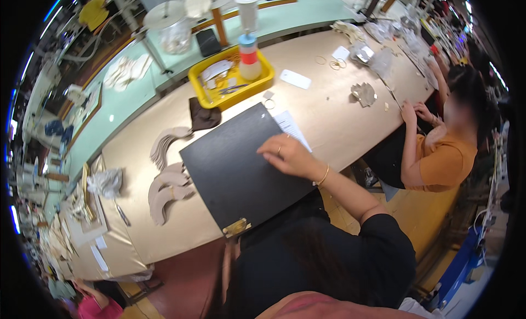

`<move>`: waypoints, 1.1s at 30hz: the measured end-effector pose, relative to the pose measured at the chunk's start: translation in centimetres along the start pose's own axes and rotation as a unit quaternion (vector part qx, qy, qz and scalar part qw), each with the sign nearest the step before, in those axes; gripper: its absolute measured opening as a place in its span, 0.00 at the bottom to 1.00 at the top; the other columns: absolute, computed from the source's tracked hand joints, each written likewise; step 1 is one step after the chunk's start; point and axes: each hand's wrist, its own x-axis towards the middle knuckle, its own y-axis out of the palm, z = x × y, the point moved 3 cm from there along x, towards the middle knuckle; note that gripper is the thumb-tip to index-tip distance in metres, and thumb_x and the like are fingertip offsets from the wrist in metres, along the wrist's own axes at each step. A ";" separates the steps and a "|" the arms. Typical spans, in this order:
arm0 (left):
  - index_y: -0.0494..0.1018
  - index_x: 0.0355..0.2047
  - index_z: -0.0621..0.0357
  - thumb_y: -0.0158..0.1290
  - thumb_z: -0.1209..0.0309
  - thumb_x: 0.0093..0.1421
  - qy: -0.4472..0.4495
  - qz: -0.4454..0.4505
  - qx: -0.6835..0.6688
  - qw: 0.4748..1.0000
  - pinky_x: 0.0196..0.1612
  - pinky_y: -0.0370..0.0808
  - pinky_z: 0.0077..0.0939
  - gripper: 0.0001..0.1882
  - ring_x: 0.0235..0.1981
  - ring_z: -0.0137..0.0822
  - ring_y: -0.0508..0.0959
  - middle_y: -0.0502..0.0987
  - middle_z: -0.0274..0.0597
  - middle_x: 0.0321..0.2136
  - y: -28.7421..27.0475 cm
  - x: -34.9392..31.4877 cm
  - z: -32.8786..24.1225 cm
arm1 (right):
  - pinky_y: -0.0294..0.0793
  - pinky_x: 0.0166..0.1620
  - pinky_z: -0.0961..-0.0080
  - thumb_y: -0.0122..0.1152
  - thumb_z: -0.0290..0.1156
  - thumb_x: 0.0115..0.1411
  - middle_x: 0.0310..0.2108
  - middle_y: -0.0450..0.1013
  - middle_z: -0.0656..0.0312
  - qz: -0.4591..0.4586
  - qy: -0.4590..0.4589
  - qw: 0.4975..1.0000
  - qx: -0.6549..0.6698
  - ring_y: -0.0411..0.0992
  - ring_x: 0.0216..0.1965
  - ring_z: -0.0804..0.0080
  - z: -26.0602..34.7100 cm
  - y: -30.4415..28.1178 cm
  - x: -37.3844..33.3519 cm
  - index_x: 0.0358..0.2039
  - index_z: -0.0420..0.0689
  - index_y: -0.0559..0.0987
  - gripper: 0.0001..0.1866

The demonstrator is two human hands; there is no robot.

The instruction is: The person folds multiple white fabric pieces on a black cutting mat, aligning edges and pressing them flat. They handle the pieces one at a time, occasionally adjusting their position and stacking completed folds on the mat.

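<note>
Head view: right hand over dark board, grip unconfirmed

The step in hand appears to be handling the flat black board (230, 160), which lies on the gold-covered table (323, 119). Good practice, in this inspector's judgement: keep the board steady, use light, even finger pressure, and keep its edges off the stacked curved grey-brown pieces (170, 190) just beside its left side. The white sheet (290, 127) by its right edge should not be creased.

The right hand (287, 156) is above the board's right half, fingers bent and close together, tips pointing left across the surface. The board lies beneath the fingertips; contact, or anything thin pinched between them, cannot be confirmed. The left arm (228, 261) shows as a narrow strip below the near left corner, by a brass-coloured piece (236, 227). The left fingers are hidden; their state cannot be told.
</note>
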 end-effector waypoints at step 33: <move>0.69 0.60 0.46 0.62 0.57 0.52 0.418 -0.260 0.264 0.829 0.68 0.50 0.58 0.34 0.69 0.54 0.57 0.58 0.58 0.67 -1.6 2.9 -22.3 | 0.62 0.59 0.38 0.56 0.35 0.62 0.59 0.68 0.62 -0.053 0.494 0.687 -0.531 0.66 0.61 0.59 -53.2 -30.1 9.5 0.64 0.56 0.68 0.28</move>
